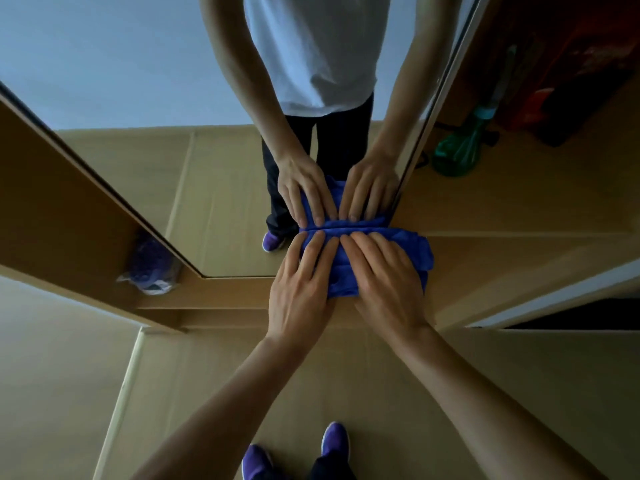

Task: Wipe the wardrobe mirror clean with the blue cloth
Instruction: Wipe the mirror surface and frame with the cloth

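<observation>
The blue cloth (417,249) is bunched flat against the wardrobe mirror (145,84), low on the glass near its right edge. My left hand (301,289) presses on the cloth's left part with straight fingers. My right hand (384,275) lies flat on its right part, fingers straight and together. Both hands sit side by side, fingertips almost meeting. The mirror reflects my arms, both hands and the cloth just above the real ones. Most of the cloth is hidden under my palms.
The mirror's wooden frame (239,289) runs along the bottom and left. Cardboard sheets (194,393) cover the floor. A purple bag (152,268) lies by the lower left corner. A green bottle (457,154) stands right of the mirror. My purple shoes (256,462) are below.
</observation>
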Action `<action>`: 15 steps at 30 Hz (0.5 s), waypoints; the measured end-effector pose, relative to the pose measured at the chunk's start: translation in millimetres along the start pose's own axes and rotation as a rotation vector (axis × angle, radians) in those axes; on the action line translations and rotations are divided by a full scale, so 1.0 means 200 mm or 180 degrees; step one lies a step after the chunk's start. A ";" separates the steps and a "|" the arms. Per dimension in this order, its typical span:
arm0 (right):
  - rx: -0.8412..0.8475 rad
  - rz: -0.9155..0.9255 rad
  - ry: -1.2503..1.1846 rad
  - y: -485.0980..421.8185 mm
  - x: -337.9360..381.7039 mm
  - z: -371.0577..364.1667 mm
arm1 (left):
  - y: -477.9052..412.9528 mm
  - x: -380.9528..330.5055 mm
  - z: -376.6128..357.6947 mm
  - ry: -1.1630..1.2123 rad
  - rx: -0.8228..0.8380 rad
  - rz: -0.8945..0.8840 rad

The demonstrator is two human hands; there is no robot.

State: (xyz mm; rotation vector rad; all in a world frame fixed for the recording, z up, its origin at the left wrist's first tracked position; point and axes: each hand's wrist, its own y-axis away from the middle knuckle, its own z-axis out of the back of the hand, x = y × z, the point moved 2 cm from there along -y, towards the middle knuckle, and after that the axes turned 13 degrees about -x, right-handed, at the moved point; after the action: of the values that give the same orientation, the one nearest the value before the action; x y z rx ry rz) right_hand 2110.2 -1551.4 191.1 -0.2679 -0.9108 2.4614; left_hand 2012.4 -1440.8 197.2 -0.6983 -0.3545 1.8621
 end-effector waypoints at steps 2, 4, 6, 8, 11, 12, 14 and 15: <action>0.0051 -0.0018 -0.0012 0.04 0.00 -0.05 | 0.03 0.02 -0.05 0.0012 0.0091 0.0049; 0.0075 -0.0018 -0.0033 0.08 0.01 -0.09 | 0.07 0.03 -0.09 0.0026 0.0171 0.0101; 0.0127 -0.0060 -0.0064 0.12 0.02 -0.14 | 0.10 0.05 -0.14 0.0044 0.0246 0.0177; 0.0202 -0.0123 -0.0095 0.16 0.02 -0.18 | 0.13 0.06 -0.19 0.0072 0.0311 0.0254; 0.0321 -0.0186 -0.0127 0.22 0.03 -0.26 | 0.19 0.09 -0.27 0.0102 0.0370 0.0324; 0.0358 -0.0198 -0.0143 0.24 0.03 -0.28 | 0.21 0.10 -0.30 0.0109 0.0396 0.0351; 0.0434 -0.0243 -0.0163 0.28 0.04 -0.33 | 0.24 0.13 -0.36 0.0105 0.0451 0.0365; 0.0479 -0.0273 -0.0180 0.30 0.04 -0.36 | 0.26 0.14 -0.39 0.0092 0.0485 0.0361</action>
State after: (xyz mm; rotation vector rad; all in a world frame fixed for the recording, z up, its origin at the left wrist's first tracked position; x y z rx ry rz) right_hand 2104.7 -1546.6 97.0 -0.1055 -0.7390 2.4532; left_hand 2014.4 -1440.6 99.3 -0.6518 -0.1550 1.9608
